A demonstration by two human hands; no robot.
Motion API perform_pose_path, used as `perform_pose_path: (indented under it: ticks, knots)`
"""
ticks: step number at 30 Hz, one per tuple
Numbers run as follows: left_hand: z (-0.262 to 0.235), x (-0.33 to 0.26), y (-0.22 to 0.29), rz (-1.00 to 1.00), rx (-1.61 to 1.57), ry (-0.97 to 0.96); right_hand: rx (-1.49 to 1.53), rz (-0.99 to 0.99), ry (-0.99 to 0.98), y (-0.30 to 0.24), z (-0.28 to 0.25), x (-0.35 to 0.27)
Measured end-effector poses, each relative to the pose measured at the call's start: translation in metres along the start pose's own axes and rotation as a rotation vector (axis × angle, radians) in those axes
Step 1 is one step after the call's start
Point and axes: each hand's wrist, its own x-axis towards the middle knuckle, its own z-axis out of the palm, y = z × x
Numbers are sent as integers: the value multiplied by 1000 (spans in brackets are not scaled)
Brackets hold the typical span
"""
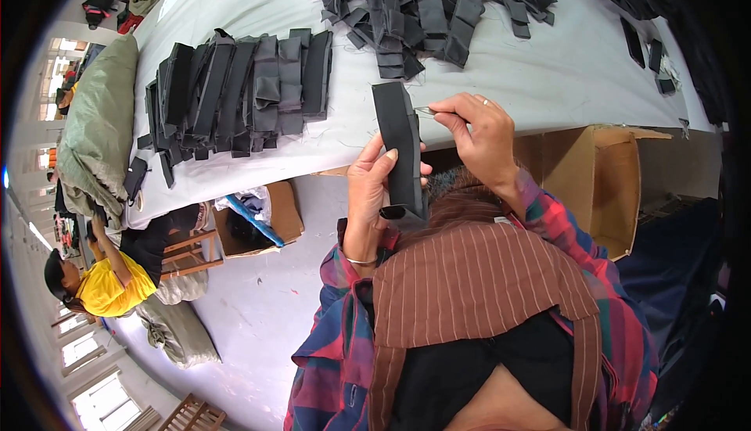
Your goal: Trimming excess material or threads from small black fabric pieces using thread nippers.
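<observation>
My left hand (371,177) is closed round a folded black fabric strip (400,145), its thumb lying across the front. The strip stands nearly upright over the table's front edge. Close to its upper right edge, my right hand (483,135) pinches a thin metal tool (425,110) between thumb and fingers. The tool's tip is at the strip's edge; its exact kind is too small to make out. Beyond the strip lies a loose heap of similar black strips (426,8). More strips lie in an overlapping row (235,91) to the left.
A white cloth covers the table (477,87). Beneath it stand an open cardboard box (610,188) at right and another box (285,216) at left. A dark phone-like object (632,42) lies far right. Stuffed sacks (102,110) and a person in yellow (117,286) are at left.
</observation>
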Motion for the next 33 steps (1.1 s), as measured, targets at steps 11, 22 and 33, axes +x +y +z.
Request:
perform_pose_path:
  ticks: [11, 22, 33]
  knots:
    - [2, -2, -5, -18, 69, -28, 24, -92, -144, -5, 8, 10]
    - [-5, 4, -5, -67, 159, -116, 1042, 615, -114, 2, 19, 11]
    - [-12, -14, -27, -214, 88, -15, 520, 194, 230, 9, 15, 34]
